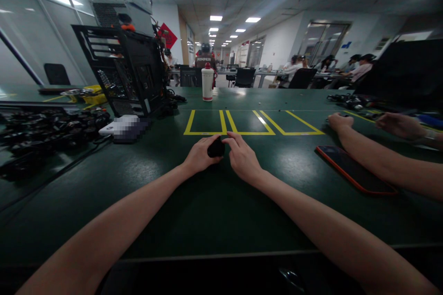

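My left hand (201, 153) is closed around a small black object (216, 147), its thumb underneath and its fingers over the top. The object is rounded and dark, too plain at this size to tell its kind. Close by on the right is my right hand (244, 156), with the fingers bent and somewhat apart. Its index fingertip points at the object's right side; whether it touches, I cannot tell. Both hands are low over the green table (194, 221), just in front of the yellow tape outlines (230, 133).
Black parts (27, 133) are heaped at left, beside a black computer case (138, 69) and a white device (117, 125). A white cup (207, 84) stands beyond the tape. At right, another person's hands (341, 123) work near a red-edged phone (353, 169) and cables (349, 100).
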A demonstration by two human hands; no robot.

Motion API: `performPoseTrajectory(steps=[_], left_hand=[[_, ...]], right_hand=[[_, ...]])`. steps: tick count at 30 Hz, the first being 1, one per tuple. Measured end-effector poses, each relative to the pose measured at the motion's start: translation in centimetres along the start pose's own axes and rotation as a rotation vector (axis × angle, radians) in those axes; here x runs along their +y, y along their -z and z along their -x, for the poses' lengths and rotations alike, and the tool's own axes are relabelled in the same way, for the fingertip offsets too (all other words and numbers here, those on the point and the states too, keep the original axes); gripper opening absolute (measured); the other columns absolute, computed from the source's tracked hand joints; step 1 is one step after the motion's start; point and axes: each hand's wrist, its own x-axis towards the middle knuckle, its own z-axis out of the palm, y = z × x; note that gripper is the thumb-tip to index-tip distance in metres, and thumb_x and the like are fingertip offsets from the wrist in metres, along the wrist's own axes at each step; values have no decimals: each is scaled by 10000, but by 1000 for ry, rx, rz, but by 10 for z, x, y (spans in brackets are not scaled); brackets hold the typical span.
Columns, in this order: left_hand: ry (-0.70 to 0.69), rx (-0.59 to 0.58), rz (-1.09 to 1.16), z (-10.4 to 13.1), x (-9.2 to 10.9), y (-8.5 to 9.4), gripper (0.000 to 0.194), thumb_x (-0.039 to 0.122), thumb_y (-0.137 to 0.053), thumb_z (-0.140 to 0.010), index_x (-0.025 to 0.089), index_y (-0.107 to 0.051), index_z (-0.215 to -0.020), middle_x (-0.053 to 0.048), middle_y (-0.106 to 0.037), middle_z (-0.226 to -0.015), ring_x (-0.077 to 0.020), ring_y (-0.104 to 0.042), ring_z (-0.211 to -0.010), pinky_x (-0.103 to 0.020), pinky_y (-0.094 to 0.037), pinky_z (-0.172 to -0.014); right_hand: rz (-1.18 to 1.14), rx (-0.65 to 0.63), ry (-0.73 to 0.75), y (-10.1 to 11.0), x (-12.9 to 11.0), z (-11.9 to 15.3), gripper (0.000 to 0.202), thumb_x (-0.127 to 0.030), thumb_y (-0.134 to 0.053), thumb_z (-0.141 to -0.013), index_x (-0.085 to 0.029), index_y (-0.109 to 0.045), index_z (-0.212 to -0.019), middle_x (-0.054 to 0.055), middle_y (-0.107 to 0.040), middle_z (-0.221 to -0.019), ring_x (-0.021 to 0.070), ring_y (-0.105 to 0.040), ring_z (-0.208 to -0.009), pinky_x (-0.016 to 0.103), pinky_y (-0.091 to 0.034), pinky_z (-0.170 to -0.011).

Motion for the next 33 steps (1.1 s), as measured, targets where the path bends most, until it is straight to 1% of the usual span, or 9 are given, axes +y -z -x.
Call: performPoseTrajectory(steps=[4,9,11,15,20,25,27,31,33], left_hand=[[-8,9,11,0,-1,-1,663,266,-692,-634,170,-408,-1225,-95,-532,-1193,-233,-498,-1091,-389,-390,-942],[-5,-4,24,0,-1,0,665,273,-692,-632,168,-410,-1225,-95,-535,-1190,-234,-500,-1089,-393,-388,-945],[-2,-3,17,0,-1,0,666,275,-692,-632,169,-410,-1225,-96,-537,-1186,-235,-503,-1084,-394,-395,-937],[6,1,8,0,1,0,659,249,-692,-627,169,-415,-1219,-94,-541,-1183,-233,-504,-1084,-392,-398,-935],[19,-16,12,0,4,2,660,261,-694,-627,146,-421,-1217,-108,-547,-1167,-238,-509,-1075,-384,-402,-930],[2,-7,13,0,2,2,664,256,-688,-636,173,-403,-1229,-96,-538,-1180,-233,-504,-1081,-393,-400,-928],[-1,-8,18,0,1,2,661,259,-686,-639,172,-402,-1230,-96,-537,-1182,-232,-502,-1084,-392,-397,-931],[-8,-4,24,0,0,1,660,277,-688,-637,170,-408,-1225,-98,-537,-1181,-234,-503,-1080,-393,-392,-936],[-9,2,18,0,-1,0,660,271,-686,-638,175,-404,-1226,-96,-535,-1184,-235,-503,-1081,-397,-394,-933]], right_hand=[[9,-12,12,-2,2,1,458,-39,-329,-769,-141,-411,-1208,139,-377,-1292,235,-384,-1197,419,-386,-954],[3,-9,16,-1,2,0,327,-54,-334,-779,-122,-519,-1039,140,-427,-1232,224,-426,-1156,391,-393,-948],[0,2,13,-1,2,0,339,-51,-332,-778,-123,-507,-1060,142,-428,-1230,223,-426,-1156,391,-395,-947],[14,-11,18,-2,2,0,443,-40,-329,-767,-138,-428,-1187,144,-393,-1274,240,-388,-1192,430,-394,-940],[16,0,13,-1,1,0,332,-50,-329,-775,-126,-518,-1037,141,-425,-1233,228,-420,-1159,399,-399,-940],[32,-11,11,-3,3,0,446,-41,-327,-765,-135,-426,-1190,147,-385,-1280,241,-378,-1197,426,-399,-933],[27,-19,12,-3,3,0,435,-41,-326,-767,-135,-440,-1176,146,-382,-1285,244,-375,-1199,433,-398,-933],[4,5,4,0,2,0,334,-47,-322,-782,-120,-511,-1047,150,-414,-1247,233,-410,-1170,409,-396,-941],[3,12,4,0,1,0,363,-46,-324,-781,-125,-486,-1095,149,-407,-1254,235,-404,-1176,414,-398,-938]])
